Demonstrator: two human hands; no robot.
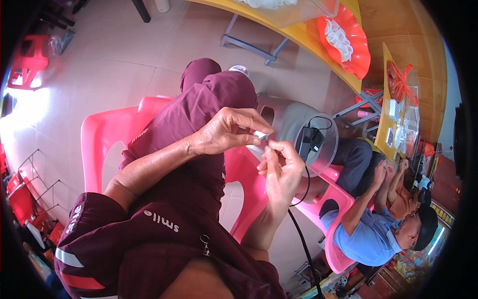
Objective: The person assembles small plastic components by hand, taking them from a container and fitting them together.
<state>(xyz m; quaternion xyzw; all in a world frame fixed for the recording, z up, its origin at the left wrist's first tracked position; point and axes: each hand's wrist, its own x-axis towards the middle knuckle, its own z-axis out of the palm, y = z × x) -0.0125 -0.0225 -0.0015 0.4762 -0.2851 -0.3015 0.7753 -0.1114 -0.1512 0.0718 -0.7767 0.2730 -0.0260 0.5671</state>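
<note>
My left hand (231,130) pinches a small white piece (260,134) between thumb and fingertips, held over my lap. Close by, my right hand (283,167) is closed in a pinch, its thumb and forefinger meeting right at the edge of that piece. Whatever lies between those right fingertips is too small and covered to name. Just beyond my right hand stands a translucent plastic tub (328,149), with a black device (309,140) and its thin cord on top or inside; I cannot tell which.
A yellow table (308,42) at the upper right bears a red scalloped dish (367,42) of white rings. Pink plastic chairs (97,134) are around me. To the right, a seated person in a blue shirt (366,234) works by hand. A black cable (301,234) hangs near my right arm.
</note>
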